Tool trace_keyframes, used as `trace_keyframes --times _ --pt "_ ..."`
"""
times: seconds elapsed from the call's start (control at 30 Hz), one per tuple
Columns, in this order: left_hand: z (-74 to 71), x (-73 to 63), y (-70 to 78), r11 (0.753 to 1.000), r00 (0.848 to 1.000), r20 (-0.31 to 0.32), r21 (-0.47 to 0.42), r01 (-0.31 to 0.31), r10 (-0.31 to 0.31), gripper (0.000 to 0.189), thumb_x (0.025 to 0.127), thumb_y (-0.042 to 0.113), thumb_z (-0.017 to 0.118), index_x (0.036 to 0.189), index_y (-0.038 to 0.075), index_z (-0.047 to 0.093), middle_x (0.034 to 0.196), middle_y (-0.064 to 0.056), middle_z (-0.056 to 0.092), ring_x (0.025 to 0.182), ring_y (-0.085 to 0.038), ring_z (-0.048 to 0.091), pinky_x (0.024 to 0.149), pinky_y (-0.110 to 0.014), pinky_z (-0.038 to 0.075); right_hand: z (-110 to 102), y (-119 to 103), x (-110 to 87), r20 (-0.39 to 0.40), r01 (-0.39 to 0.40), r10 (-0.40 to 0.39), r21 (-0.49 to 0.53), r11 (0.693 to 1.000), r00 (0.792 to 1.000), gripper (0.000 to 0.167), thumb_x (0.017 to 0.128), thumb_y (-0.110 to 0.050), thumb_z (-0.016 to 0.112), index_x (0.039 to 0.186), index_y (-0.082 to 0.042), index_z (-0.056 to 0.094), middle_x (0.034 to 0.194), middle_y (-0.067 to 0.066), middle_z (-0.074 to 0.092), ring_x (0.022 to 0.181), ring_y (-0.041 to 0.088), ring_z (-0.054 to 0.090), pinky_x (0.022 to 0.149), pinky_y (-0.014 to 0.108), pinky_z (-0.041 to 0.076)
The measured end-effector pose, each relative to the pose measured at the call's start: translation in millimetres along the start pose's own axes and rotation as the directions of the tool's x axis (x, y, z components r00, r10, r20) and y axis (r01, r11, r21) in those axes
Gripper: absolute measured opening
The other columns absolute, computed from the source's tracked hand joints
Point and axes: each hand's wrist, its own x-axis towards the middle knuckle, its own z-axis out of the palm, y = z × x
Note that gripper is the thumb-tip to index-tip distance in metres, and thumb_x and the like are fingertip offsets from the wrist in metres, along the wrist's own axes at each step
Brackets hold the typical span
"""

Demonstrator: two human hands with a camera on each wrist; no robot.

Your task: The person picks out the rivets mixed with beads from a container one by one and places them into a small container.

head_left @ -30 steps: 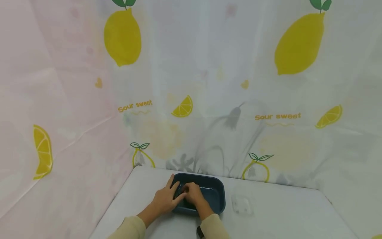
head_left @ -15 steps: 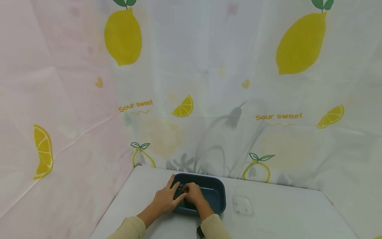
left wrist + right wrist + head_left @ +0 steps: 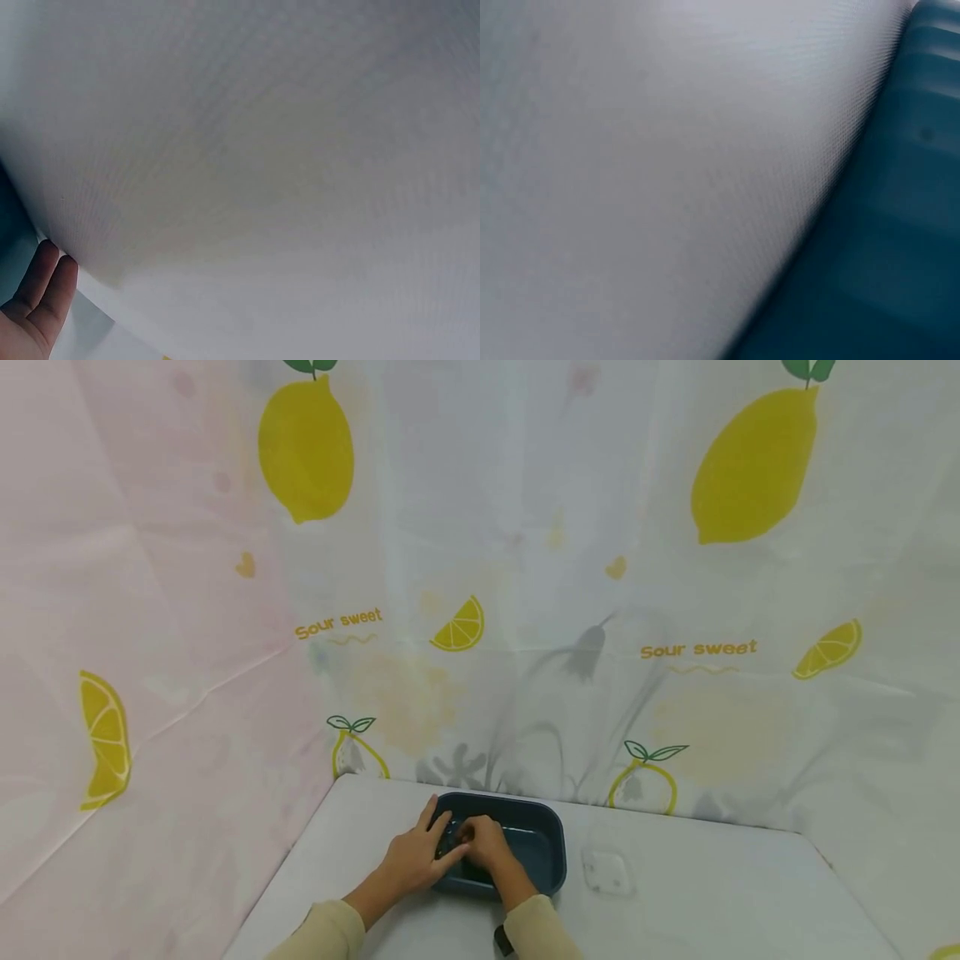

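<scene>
A dark blue rectangular basin (image 3: 536,852) stands on the white table in the head view. My left hand (image 3: 417,853) lies over its left end, fingers fairly straight and thumb spread toward the other hand. In the left wrist view, two fingers (image 3: 56,289) of that hand extend beside a blue surface. My right hand (image 3: 486,843) reaches down into the basin with curled fingers, and a small dark reddish thing (image 3: 463,835) shows at its fingertips; its kind is unclear. Dark, speckled material (image 3: 447,841) shows between the hands. The right wrist view has only the basin's blue wall (image 3: 885,247).
A clear, flat plastic piece (image 3: 607,872) lies on the white table (image 3: 712,893) right of the basin. A lemon-print curtain (image 3: 510,568) hangs behind and along the sides. A black strap-like item (image 3: 503,941) sits by the right sleeve.
Both hands stay at almost the same place in the basin. The head view shifts very slightly; nothing else visibly moves.
</scene>
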Motion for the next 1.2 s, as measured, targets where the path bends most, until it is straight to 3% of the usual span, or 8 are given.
trace_keyframes --times 0.5,0.67,0.9,1.2 --pt "1.7 -1.8 3.3 1.0 1.0 0.026 -0.003 0.014 -0.014 0.077 0.093 0.067 0.048 0.142 0.008 0.053 0.16 -0.022 0.029 0.091 -0.03 0.069 0.064 -0.045 0.054 -2.6 0.1 -4.2 0.01 0.002 -0.002 -0.033 0.999 1.0 0.008 0.076 0.002 0.078 0.083 0.0 0.074 0.077 0.008 0.07 0.068 0.017 0.063 0.061 0.029 0.052" --pt "0.8 1.4 6.2 1.0 1.0 0.01 -0.004 0.001 -0.001 0.077 0.094 0.067 0.047 0.143 0.009 0.053 0.16 -0.021 0.029 0.092 -0.031 0.069 0.063 -0.044 0.054 -5.6 -1.1 -3.4 -0.004 0.003 -0.004 -0.099 0.995 1.0 0.01 0.076 0.004 0.075 0.083 -0.002 0.073 0.076 0.005 0.068 0.067 0.014 0.059 0.062 0.029 0.051" --pt "2.6 0.5 6.2 1.0 1.0 0.015 -0.009 0.001 -0.001 0.077 0.093 0.066 0.048 0.143 0.008 0.052 0.159 -0.022 0.03 0.089 -0.031 0.07 0.062 -0.044 0.054 -6.7 -3.7 -5.3 0.032 0.029 -0.022 -0.225 0.974 0.999 0.01 0.083 -0.003 0.072 0.093 -0.004 0.071 0.079 0.003 0.067 0.07 0.015 0.061 0.065 0.031 0.051" --pt "-5.2 -0.7 2.2 1.0 1.0 0.014 -0.005 0.01 -0.01 0.082 0.092 0.067 0.051 0.146 0.006 0.047 0.159 -0.021 0.03 0.088 -0.031 0.069 0.063 -0.043 0.054 -15.6 -3.7 -4.2 0.027 0.033 -0.029 -0.147 0.989 0.999 0.006 0.085 -0.001 0.072 0.09 -0.001 0.074 0.082 0.007 0.07 0.072 0.017 0.064 0.062 0.03 0.053"
